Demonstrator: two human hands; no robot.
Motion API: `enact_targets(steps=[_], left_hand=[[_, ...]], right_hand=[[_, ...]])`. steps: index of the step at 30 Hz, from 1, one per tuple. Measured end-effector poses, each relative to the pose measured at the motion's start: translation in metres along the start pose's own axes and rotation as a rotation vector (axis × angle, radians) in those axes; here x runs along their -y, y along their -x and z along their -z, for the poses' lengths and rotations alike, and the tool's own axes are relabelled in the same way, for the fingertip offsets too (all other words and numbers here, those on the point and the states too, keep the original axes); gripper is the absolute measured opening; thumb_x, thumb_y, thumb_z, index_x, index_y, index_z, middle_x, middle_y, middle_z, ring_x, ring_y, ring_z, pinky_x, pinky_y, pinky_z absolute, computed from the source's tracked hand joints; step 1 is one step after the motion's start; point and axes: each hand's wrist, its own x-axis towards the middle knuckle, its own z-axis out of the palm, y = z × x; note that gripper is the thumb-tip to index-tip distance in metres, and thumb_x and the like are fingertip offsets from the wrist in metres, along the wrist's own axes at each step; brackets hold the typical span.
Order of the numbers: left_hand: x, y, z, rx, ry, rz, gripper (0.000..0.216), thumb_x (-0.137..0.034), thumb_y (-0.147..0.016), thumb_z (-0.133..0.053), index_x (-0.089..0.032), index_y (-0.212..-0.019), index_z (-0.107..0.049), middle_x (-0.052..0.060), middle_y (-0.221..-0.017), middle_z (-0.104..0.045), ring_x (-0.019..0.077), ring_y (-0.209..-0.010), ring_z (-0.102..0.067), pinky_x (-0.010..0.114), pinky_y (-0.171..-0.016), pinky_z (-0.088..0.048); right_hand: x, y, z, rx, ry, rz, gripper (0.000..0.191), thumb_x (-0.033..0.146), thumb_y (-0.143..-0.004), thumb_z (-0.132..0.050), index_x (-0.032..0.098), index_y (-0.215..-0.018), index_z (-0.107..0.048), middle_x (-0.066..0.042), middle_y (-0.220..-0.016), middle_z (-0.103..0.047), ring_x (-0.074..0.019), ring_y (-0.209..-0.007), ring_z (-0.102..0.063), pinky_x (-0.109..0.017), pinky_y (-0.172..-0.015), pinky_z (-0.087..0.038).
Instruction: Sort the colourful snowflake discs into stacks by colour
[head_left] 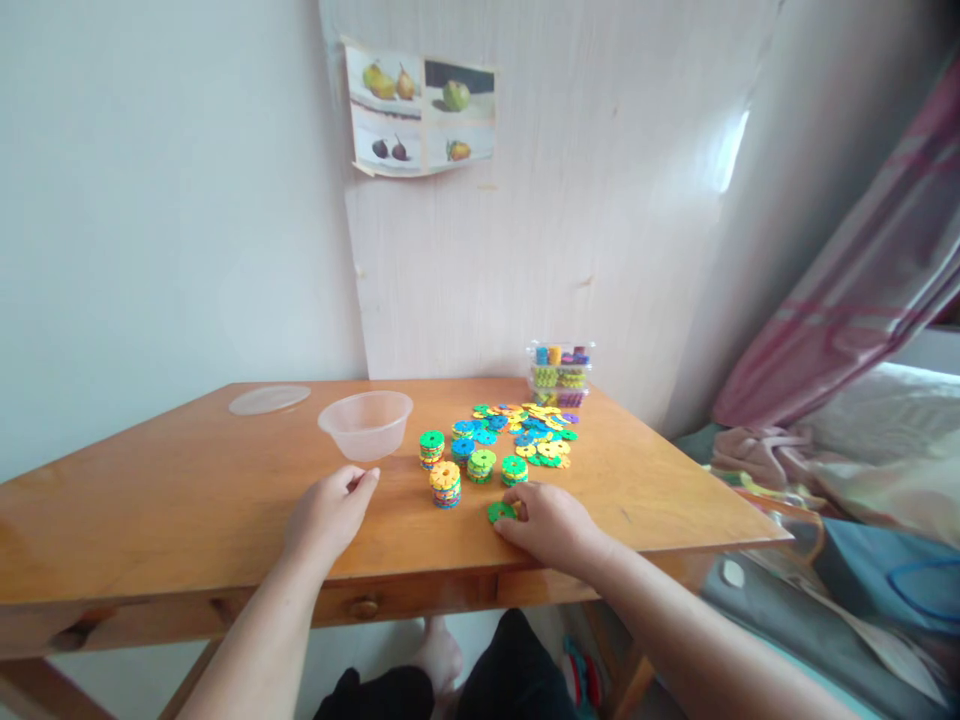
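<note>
Right hand point(555, 525): low, right of centre in the frame, thumb and fingers closed about the edge of a green disc point(501, 512) by the table's point(187, 500) front edge.
Left hand point(330, 510): lower left of centre, curled closed, thumb against forefinger; I can't tell whether anything is inside.
Stacks point(445, 486): mid-frame between the hands, short, upright, many-coloured.
Bowl point(367, 440): left of the stacks, clear, just beyond the left hand.
Loose discs point(536, 432): spread right of centre, behind the stacks.
Lid point(270, 400): flat, farther left.
Box point(561, 345): clear, filled, at the table's back.
</note>
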Motion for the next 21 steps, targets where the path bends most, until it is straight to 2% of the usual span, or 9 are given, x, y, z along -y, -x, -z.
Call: enact_targets(steps=[6,9,12,14,17,19,21], left_hand=[[0.003,-0.002,-0.002,-0.003,-0.007,-0.001,0.046,-0.064,-0.092,-0.043,-0.024,-0.080,-0.064,0.001,-0.069,-0.068,0.0206,-0.069,-0.063,0.028,-0.060,-0.035],[0.004,-0.002,-0.003,-0.002,-0.009,-0.002,0.047,-0.065,-0.092,-0.043,-0.024,-0.079,-0.063,0.000,-0.067,-0.066,0.0205,-0.068,-0.062,0.028,-0.060,-0.034],[0.004,-0.001,-0.002,-0.003,-0.009,0.001,0.047,-0.065,-0.092,-0.043,-0.024,-0.079,-0.063,0.000,-0.067,-0.066,0.0205,-0.068,-0.063,0.028,-0.060,-0.035],[0.003,0.000,-0.001,0.003,-0.006,-0.003,0.046,-0.064,-0.092,-0.043,-0.024,-0.080,-0.064,0.000,-0.069,-0.068,0.0208,-0.070,-0.063,0.028,-0.060,-0.035],[0.002,0.001,0.000,0.012,-0.008,-0.010,0.047,-0.064,-0.092,-0.043,-0.025,-0.080,-0.064,0.001,-0.071,-0.069,0.0214,-0.072,-0.064,0.027,-0.060,-0.035],[0.001,0.001,0.001,0.013,-0.009,-0.008,0.047,-0.064,-0.091,-0.043,-0.024,-0.081,-0.065,0.002,-0.073,-0.070,0.0216,-0.072,-0.065,0.027,-0.060,-0.035],[0.001,0.001,0.001,0.014,-0.003,-0.006,0.045,-0.063,-0.091,-0.045,-0.024,-0.081,-0.066,0.002,-0.074,-0.071,0.0217,-0.072,-0.065,0.027,-0.059,-0.035]], right_hand=[[0.017,-0.016,-0.012,-0.010,0.000,0.017,0.023,0.046,-0.086,-0.061,0.026,-0.087,-0.072,-0.003,-0.086,-0.075,-0.0210,-0.079,-0.066,-0.030,-0.060,-0.030],[0.021,-0.017,-0.015,-0.025,-0.028,0.032,0.023,0.044,-0.085,-0.062,0.026,-0.092,-0.074,-0.003,-0.091,-0.076,-0.0215,-0.082,-0.067,-0.029,-0.062,-0.032],[0.016,-0.011,-0.011,-0.080,-0.083,0.030,0.029,0.042,-0.085,-0.062,0.027,-0.107,-0.075,-0.003,-0.093,-0.076,-0.0211,-0.081,-0.066,-0.029,-0.063,-0.034],[0.004,-0.009,-0.005,-0.138,-0.116,0.006,0.030,0.037,-0.086,-0.059,0.027,-0.110,-0.073,-0.002,-0.086,-0.074,-0.0194,-0.076,-0.065,-0.028,-0.062,-0.035],[-0.028,-0.017,0.008,-0.226,-0.120,-0.073,0.028,0.032,-0.088,-0.054,0.026,-0.108,-0.072,-0.001,-0.081,-0.072,-0.0180,-0.073,-0.064,-0.028,-0.064,-0.038],[-0.054,-0.029,0.017,-0.256,-0.056,-0.156,0.030,0.032,-0.088,-0.053,0.024,-0.112,-0.071,-0.003,-0.092,-0.074,-0.0195,-0.081,-0.066,-0.028,-0.067,-0.040],[-0.078,-0.044,0.024,-0.210,0.043,-0.236,0.035,0.037,-0.088,-0.056,0.023,-0.117,-0.070,-0.007,-0.106,-0.074,-0.0228,-0.093,-0.067,-0.030,-0.072,-0.042]])
